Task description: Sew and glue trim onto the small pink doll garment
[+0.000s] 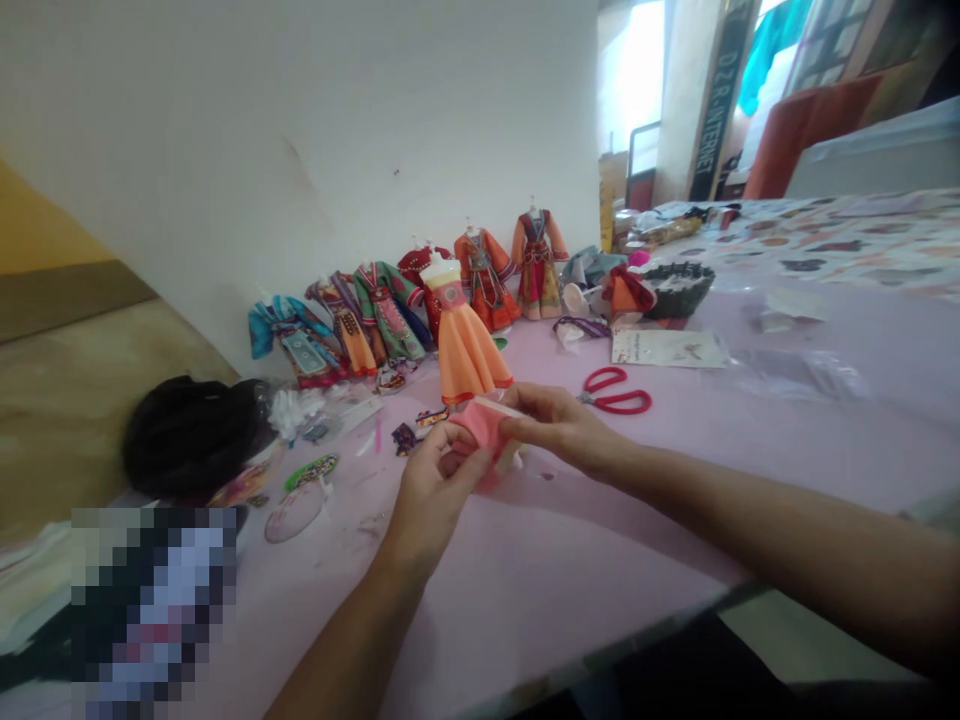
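Bare left hand (431,490) up in middle of view, back of hand toward camera, wrist bent slightly. Its fingers (459,452) are curled, thumb and forefinger pinching near edge of small folded pink fabric piece (480,425). Left forearm bare, rising from bottom edge, angled up and right. Bare right hand (559,425) just beside it, knuckles up, fingers closed on same piece from other side. Right forearm comes in as long diagonal from lower right.

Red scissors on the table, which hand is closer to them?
Right. The right hand is just left of the red scissors, not touching; the left hand is farther left and nearer the camera. Both pinch the pink cloth.
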Demonstrator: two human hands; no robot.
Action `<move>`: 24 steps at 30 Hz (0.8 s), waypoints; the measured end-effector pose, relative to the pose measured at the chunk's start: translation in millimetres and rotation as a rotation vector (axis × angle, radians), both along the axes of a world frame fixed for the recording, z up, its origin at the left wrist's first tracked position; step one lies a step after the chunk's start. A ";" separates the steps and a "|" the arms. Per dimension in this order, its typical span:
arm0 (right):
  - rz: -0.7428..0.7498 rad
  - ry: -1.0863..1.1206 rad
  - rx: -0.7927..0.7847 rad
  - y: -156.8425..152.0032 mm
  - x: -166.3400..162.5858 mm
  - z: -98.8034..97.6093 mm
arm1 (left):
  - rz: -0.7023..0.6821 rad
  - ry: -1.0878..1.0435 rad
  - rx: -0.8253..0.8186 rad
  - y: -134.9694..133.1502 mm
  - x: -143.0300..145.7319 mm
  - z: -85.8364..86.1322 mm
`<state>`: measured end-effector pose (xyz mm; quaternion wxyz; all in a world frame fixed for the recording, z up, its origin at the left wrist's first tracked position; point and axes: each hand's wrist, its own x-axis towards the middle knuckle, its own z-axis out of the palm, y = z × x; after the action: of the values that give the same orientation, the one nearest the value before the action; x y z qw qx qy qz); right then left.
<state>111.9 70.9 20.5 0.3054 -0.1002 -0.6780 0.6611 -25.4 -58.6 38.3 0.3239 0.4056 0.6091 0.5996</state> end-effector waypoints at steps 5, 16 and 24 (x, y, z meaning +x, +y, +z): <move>0.058 -0.017 0.087 9.5 7.4 5.8 | 0.205 0.299 0.131 0.3 -11.2 2.6; 0.358 -0.108 0.130 7.1 7.1 -5.5 | -0.183 0.447 0.128 -7.9 -8.9 -0.7; 0.335 -0.140 0.143 7.4 7.3 -4.9 | -0.159 0.440 0.024 -3.3 -9.0 6.4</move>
<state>119.2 78.3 15.6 0.1495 -0.0096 -0.7498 0.6445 -34.4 -61.9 44.7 0.2247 0.5770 0.6242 0.4764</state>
